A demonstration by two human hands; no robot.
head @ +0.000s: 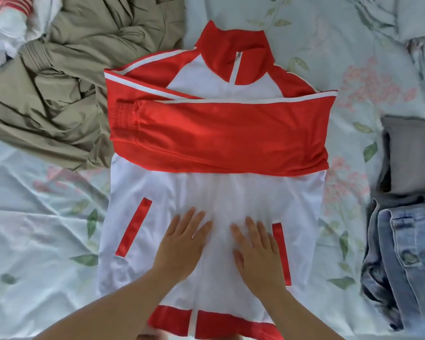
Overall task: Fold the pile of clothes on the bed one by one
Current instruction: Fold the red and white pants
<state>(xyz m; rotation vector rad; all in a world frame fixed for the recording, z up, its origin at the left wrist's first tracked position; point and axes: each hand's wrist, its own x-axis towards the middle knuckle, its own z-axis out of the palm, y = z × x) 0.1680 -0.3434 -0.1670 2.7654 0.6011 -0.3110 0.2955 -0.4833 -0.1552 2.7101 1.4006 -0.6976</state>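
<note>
**Red-and-white jacket flat on bed, both palms on its lower front**

Jacket point(216, 133): lies face up in the middle of the bed, collar point(233, 42) pointing away from the person, zip point(234, 69) closed as far as it can be seen. Both red sleeves are folded across the chest. The upper one runs from the right, and its ribbed cuff point(123, 119) ends at the jacket's left edge. White piping edges each sleeve. Two slanted red pocket trims point(134, 227) mark the white lower panel. The red hem band point(172, 320) sits nearest the person; the lower frame edge is blurred there.

Left hand point(182, 244): palm down on the white panel, fingers straight and slightly spread, gripping nothing.
Right hand point(258, 253): the same, just beside the left, covering part of the right pocket trim.

Sheet point(35, 229): pale, leaf-and-flower print, wrinkled.

Left of the jacket: a crumpled khaki garment point(59, 89), touching the jacket's left edge. Behind it, in the corner, is a white-and-red bundle point(8, 18), possibly similar sportswear; it is cut off by the frame.

Right, apart from the jacket: a folded grey garment point(412, 155) touching folded blue jeans point(407, 253).
</note>
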